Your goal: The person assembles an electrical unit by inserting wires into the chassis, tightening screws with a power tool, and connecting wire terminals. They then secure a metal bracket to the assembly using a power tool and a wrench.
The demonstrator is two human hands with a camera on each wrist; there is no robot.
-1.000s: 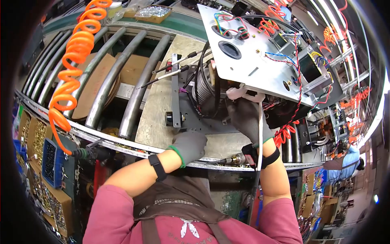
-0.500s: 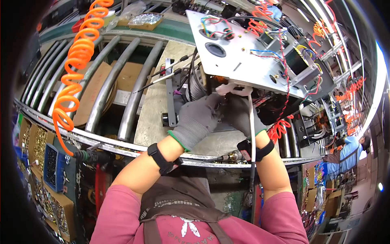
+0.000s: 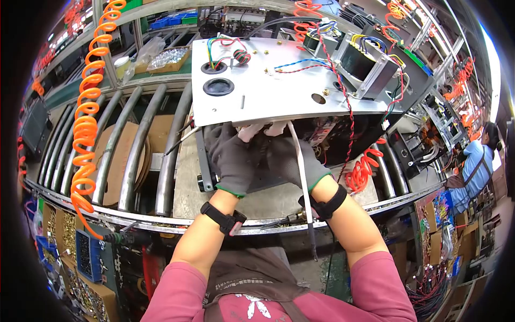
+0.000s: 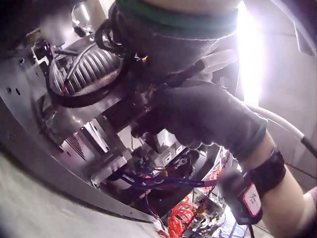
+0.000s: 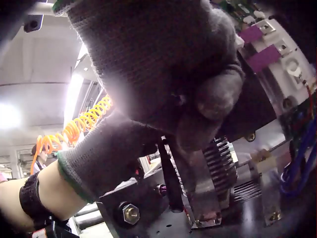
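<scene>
Left hand (image 3: 232, 161) and right hand (image 3: 288, 163) reach under the panel (image 3: 276, 99) (can't judge either grip).

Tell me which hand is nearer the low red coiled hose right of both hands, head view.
Right. The right hand is left of the red coiled hose, apart from it; the left hand is farther left, beyond the right hand.

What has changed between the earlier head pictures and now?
The left hand moved forward from the near edge of the board, in under the panel beside the right hand. The panel now hides more of the bracket, though the view shifted too. Whether either grip took or released anything is hidden. The right hand stayed behind the white cable.
</scene>
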